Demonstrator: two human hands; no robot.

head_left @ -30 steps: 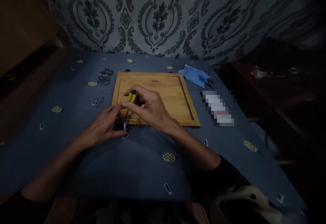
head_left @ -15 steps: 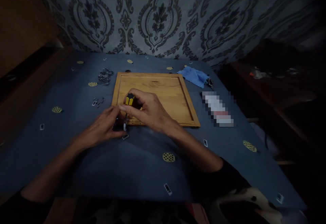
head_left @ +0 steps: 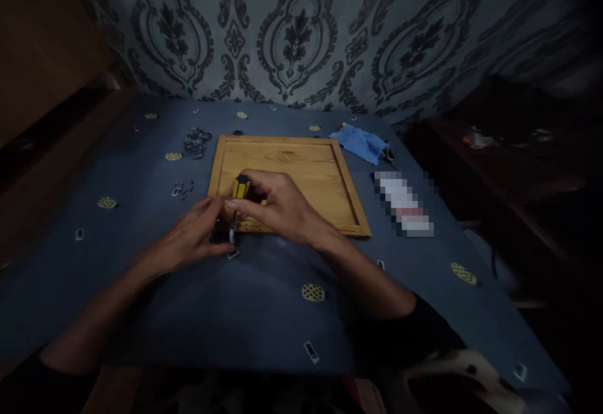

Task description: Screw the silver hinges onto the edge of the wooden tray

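Note:
My right hand (head_left: 277, 207) is closed round a screwdriver with a yellow and black handle (head_left: 240, 186), held nearly upright with its shaft pointing down. The tip meets a small dark part (head_left: 219, 233) that my left hand (head_left: 195, 233) pinches against the blue table cover, just in front of the near left corner of a wooden tray (head_left: 325, 175). The small part is mostly hidden by my fingers. A tiny white piece (head_left: 232, 253) lies on the cloth right below it.
A heap of metal clips (head_left: 193, 142) and several small loose parts (head_left: 181, 189) lie left of the tray. A blue cloth (head_left: 360, 141) sits at the tray's far right corner, and a blurred-out white item (head_left: 405, 203) lies to its right. Yellow perforated discs (head_left: 313, 291) dot the table.
The screwdriver handle has shifted slightly in my right-hand fingers, as if turned. Both hands stay in the same place.

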